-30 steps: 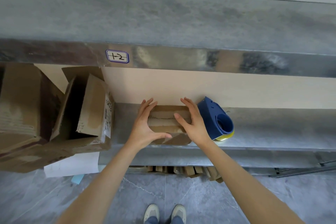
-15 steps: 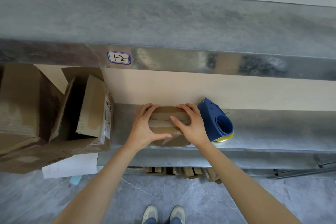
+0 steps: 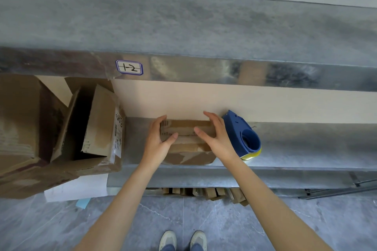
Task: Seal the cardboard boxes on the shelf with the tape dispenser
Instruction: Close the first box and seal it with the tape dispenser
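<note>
You are bracing a small brown cardboard box (image 3: 189, 142) with both hands. It is sitting toward the front edge of the grey metal shelf (image 3: 306, 144), between the large open cardboard cartons (image 3: 98, 124) on your left and the blue plastic tape dispenser (image 3: 244, 136) just beside it on your right.

Your left hand (image 3: 158, 140) is lying straight-fingered along the box's left end, with the thumb reaching onto the top flaps. Your right hand (image 3: 218, 138) is spreading flat over the right end, thumb pointing at the middle seam. The hands are apart with the box between them, and neither is gripping anything.

The main risk, as I am judging it, is the reach for the dispenser. Once your right hand is leaving the box, the creased flaps are likely to be springing up, and one hand may not be holding the seam shut.

The box is looking light and its near flap is reaching the shelf's front lip, so a hard pull of tape could be dragging it off toward the floor.

The back of your right hand is almost touching the dispenser, so a careless sweep could be knocking it along the shelf. I cannot tell where its cutting edge is facing, so a blind grab is risking your fingers.

The torn, scuffed top may also be giving the tape poor hold.
</note>
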Available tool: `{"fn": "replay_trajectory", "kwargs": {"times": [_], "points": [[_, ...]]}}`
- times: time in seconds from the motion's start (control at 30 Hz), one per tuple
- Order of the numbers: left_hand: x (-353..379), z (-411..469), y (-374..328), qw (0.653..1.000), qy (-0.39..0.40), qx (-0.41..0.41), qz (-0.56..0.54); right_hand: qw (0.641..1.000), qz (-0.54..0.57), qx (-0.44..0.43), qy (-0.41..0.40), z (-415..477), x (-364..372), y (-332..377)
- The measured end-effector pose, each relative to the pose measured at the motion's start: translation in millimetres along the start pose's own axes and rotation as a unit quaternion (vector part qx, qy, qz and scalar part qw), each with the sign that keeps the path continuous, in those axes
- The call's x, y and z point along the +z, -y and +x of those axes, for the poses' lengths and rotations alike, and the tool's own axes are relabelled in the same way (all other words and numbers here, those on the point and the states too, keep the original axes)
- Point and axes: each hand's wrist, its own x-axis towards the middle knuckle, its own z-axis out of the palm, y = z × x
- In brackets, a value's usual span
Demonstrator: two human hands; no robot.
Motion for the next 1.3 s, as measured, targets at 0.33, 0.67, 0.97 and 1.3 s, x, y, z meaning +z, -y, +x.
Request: {"fn": "replay_trajectory", "kwargs": {"times": [0.33, 0.67, 0.97, 1.3], "points": [[5.2, -4.4, 1.8, 0.997, -0.063, 0.05, 0.013, 0.999, 0.014, 0.007, -0.045, -2.3, 5.9, -6.1], [7.4, -6.1, -1.0, 0.991, -0.058, -0.001, -0.119, 0.995, 0.082, 0.031, -0.041, -1.3, 5.2, -7.2], [8.4, -7.1, -0.3, 0.969, -0.058, -0.085, -0.226, 0.987, 0.138, 0.065, -0.06, -0.1, 8.9, -11.4], [10.9, -4.6, -2.9, 0.974, -0.088, -0.067, -0.198, 0.986, 0.131, 0.066, -0.076, 1.1, 8.6, -11.5]]}}
